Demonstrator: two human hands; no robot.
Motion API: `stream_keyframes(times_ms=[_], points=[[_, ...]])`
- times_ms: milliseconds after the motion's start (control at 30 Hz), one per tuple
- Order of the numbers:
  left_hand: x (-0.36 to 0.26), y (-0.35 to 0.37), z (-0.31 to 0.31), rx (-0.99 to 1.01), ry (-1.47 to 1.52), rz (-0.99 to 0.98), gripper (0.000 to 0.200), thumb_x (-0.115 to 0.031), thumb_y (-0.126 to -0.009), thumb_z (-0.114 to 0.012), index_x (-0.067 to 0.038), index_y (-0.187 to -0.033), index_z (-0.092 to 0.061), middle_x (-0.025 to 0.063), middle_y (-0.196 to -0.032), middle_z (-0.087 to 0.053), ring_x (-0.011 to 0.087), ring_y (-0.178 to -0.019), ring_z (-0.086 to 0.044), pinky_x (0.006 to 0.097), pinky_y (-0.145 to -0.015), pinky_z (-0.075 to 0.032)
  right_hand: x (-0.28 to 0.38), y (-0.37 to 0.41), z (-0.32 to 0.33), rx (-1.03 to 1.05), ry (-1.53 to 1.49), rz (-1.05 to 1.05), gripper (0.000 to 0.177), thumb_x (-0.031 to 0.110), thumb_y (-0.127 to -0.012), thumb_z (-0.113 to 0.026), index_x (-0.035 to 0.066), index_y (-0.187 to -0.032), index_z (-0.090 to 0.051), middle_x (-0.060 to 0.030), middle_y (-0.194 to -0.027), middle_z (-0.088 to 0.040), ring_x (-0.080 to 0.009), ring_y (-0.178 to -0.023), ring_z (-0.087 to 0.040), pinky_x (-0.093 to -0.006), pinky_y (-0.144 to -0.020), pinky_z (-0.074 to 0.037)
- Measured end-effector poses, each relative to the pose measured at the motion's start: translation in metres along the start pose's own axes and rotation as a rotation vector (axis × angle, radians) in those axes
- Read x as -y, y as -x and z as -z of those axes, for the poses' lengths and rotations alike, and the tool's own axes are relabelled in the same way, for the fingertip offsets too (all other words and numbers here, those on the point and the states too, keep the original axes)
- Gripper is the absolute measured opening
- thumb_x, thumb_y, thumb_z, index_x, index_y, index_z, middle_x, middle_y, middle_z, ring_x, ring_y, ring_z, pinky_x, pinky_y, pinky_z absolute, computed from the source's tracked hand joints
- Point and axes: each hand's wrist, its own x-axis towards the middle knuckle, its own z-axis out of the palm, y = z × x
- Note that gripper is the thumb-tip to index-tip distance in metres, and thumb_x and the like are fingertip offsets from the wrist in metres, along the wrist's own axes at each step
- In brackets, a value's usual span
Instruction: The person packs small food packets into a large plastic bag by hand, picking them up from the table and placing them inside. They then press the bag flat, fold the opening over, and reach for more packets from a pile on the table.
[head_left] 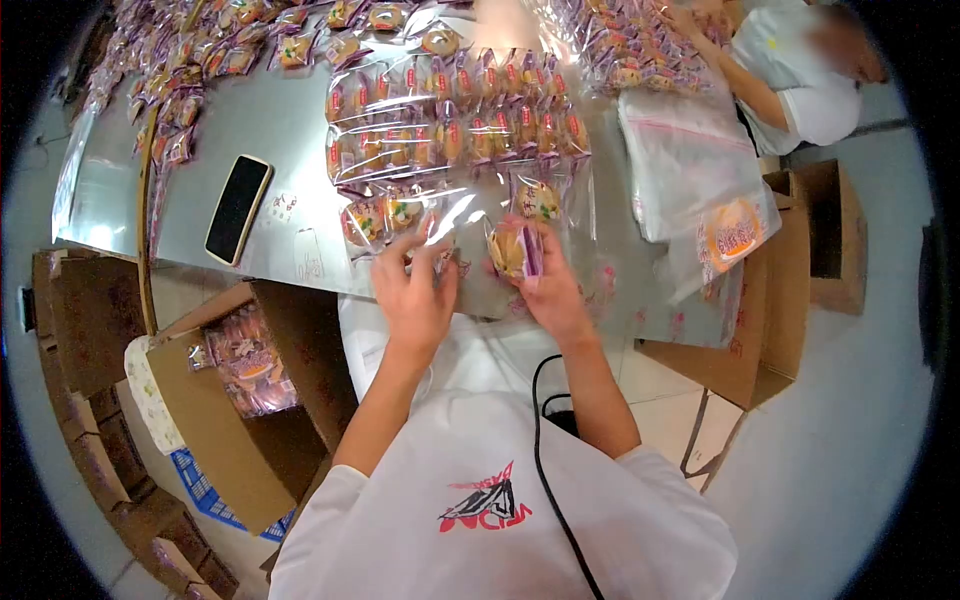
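Hands sit close together but not touching at the near edge of the steel table. We see the right hand clamped on a wrapped pastry, a round golden cake in a clear packet with a purple end. It is held upright just at the mouth of the clear bag. The left hand is just left of it, its fingers pinched on the near edge of that bag's film. Glare on the plastic keeps us from telling whether a packet lies under the fingertips too.

The bag lies flat and runs away from us toward the far side, filled with rows of the same packets, red labels facing up. A few more packets lie in its near end, just beyond both hands.

Left of the bag, a phone lies with its dark screen up. Loose packets are heaped along the far left of the table. To the right lies a stack of empty bags. At the far right, a co-worker in a white shirt handles more packets. Below the table edge on the left, an open cardboard box holds packed bags. A black cable hangs down the front of the person's white shirt.
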Motion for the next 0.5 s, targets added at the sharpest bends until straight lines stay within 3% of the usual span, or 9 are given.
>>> stream_keyframes(times_ms=[67, 167, 267, 367, 500], points=[[-0.002, -0.001, 0.001, -0.024, -0.045, -0.007, 0.039, -0.013, -0.078, -0.086, -0.015, -0.114, -0.071, 0.0106, -0.124, -0.061, 0.034, -0.119, -0.058, 0.0491, -0.096, -0.042, -0.001, 0.001, -0.001, -0.023, 0.041, 0.048, 0.083, 0.016, -0.088, -0.076, 0.01, -0.158, -0.034, -0.0147, -0.156, -0.046, -0.033, -0.139, -0.054, -0.0467, -0.111, -0.051], [-0.002, -0.009, 0.005, -0.055, -0.102, -0.095, 0.037, -0.007, -0.081, -0.082, -0.013, -0.116, -0.073, 0.0109, -0.121, -0.062, 0.0351, -0.121, -0.06, 0.0572, -0.102, -0.043, 0.023, 0.001, -0.018, -0.047, 0.896, -0.002, 0.079, 0.007, -0.084, -0.079, 0.01, -0.154, -0.043, -0.0133, -0.154, -0.048, -0.0328, -0.137, -0.055, -0.0419, -0.107, -0.052], [0.01, -0.006, 0.0, -0.092, 0.026, -0.149, 0.036, -0.005, -0.081, -0.082, -0.011, -0.116, -0.074, 0.0114, -0.121, -0.063, 0.0353, -0.124, -0.061, 0.0629, -0.113, -0.038, 0.027, -0.002, -0.031, -0.105, 1.456, 0.393, 0.068, 0.014, -0.083, -0.08, 0.006, -0.146, -0.054, -0.0192, -0.146, -0.053, -0.0371, -0.131, -0.056, -0.0459, -0.109, -0.049], [0.004, -0.003, -0.004, -0.114, 0.08, -0.118, 0.036, -0.004, -0.081, -0.082, -0.009, -0.116, -0.074, 0.0118, -0.121, -0.063, 0.0348, -0.124, -0.062, 0.0633, -0.117, -0.036, 0.026, -0.017, -0.036, -0.02, 1.372, 0.544, 0.065, 0.01, -0.082, -0.079, 0.005, -0.143, -0.058, -0.0229, -0.145, -0.052, -0.0427, -0.131, -0.055, -0.0473, -0.109, -0.049], [0.002, 0.004, -0.002, -0.077, 0.1, -0.138, 0.039, -0.003, -0.081, -0.083, -0.007, -0.118, -0.073, 0.0122, -0.123, -0.065, 0.0336, -0.122, -0.063, 0.0606, -0.116, -0.039, 0.022, -0.019, -0.042, -0.112, 1.338, 0.394, 0.073, 0.006, -0.081, -0.079, 0.006, -0.149, -0.051, -0.0234, -0.139, -0.054, -0.041, -0.129, -0.057, -0.0458, -0.107, -0.051]])
